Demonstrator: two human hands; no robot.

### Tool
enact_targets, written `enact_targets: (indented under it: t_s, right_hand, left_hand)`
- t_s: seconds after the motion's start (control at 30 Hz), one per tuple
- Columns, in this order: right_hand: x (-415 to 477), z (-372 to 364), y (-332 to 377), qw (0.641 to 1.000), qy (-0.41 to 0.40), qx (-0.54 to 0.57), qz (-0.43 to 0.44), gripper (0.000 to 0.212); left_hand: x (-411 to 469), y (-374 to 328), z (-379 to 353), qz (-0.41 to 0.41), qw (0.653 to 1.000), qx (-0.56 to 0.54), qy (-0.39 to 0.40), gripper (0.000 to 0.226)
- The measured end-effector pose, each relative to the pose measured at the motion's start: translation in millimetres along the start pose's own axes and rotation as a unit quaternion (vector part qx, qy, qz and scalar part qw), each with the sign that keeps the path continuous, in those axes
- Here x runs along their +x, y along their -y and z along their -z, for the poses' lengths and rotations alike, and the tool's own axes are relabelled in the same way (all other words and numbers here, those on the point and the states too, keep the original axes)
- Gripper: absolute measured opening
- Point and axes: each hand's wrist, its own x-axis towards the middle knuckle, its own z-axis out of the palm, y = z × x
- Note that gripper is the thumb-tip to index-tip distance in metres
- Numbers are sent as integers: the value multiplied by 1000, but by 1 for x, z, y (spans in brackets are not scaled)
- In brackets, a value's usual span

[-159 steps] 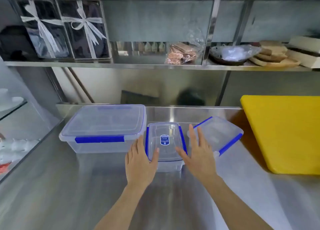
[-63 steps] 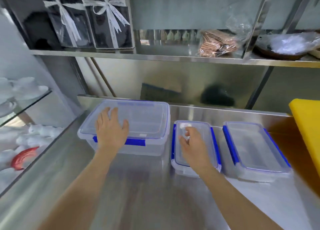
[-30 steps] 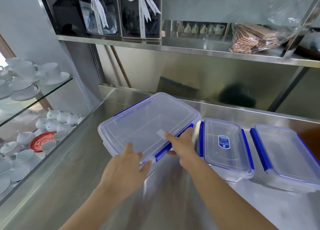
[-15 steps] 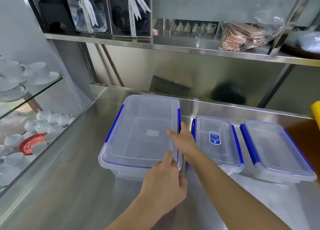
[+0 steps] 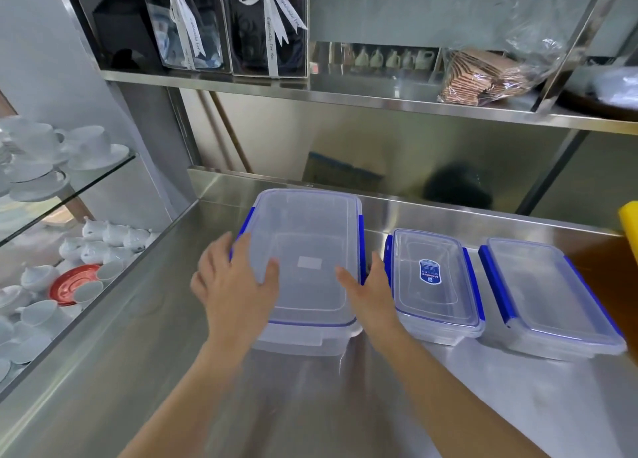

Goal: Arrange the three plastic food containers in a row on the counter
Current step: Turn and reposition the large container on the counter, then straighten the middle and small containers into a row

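Three clear plastic containers with blue clips stand side by side on the steel counter [image 5: 310, 406], long sides pointing away from me. The large container [image 5: 307, 236] is on the left. The small labelled container [image 5: 431, 285] is in the middle, and the third container [image 5: 549, 295] lies to its right. My left hand [image 5: 234, 285] grips the large container's left edge, thumb on the lid. My right hand [image 5: 369, 295] holds its right edge, with the fingers down in the gap beside the small container.
A yellow board [image 5: 630, 229] pokes in at the right edge. A steel shelf [image 5: 345, 95] overhead carries gift boxes [image 5: 228, 26] and a bag of brown paper goods [image 5: 483, 77]. Left of the counter, a glass shelf [image 5: 69, 167] and the space below hold white cups.
The large container was turned from slanted to lengthwise, in line with the other two. My left hand moved from its near edge to its left side.
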Motion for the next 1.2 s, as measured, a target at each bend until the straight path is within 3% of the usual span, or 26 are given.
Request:
enact_targets:
  t_s: [0.07,0.13,0.23,0.73,0.9,1.0,1.07,1.13,1.2]
  right_hand:
    - [-11,-3,-2,1000,19,6,-5,78]
    - [-14,-6,-8,1000,24,5,-9,79]
    - [-13,-8,-8,1000,26,10,-8,82]
    - [-5,-39,19,990,124,-67,-9,95]
    - [-3,-29,16,988,142,-66,3,85]
    - [-7,-9,14,994,46,-75,72,62]
    - [-6,11,8,982,-80,-134,106,50]
    - [-2,35,-1,959,-185,-177,118,39]
    - [3,60,-12,940,-256,-199,110,33]
  left_hand:
    - [7,18,-2,118,992,6,51,63]
    - [7,30,-4,175,978,-45,102,69]
    - [3,40,-6,150,975,-103,130,61]
    - [50,72,2,98,986,-77,114,55]
    - [54,74,-3,113,986,-35,118,56]
    - [44,49,1,56,997,10,-46,47]
    - [25,8,5,-11,988,-123,-96,36]
    - [-5,-38,0,-117,961,-249,-27,25]
    - [-36,-74,-19,-194,937,-274,91,21]
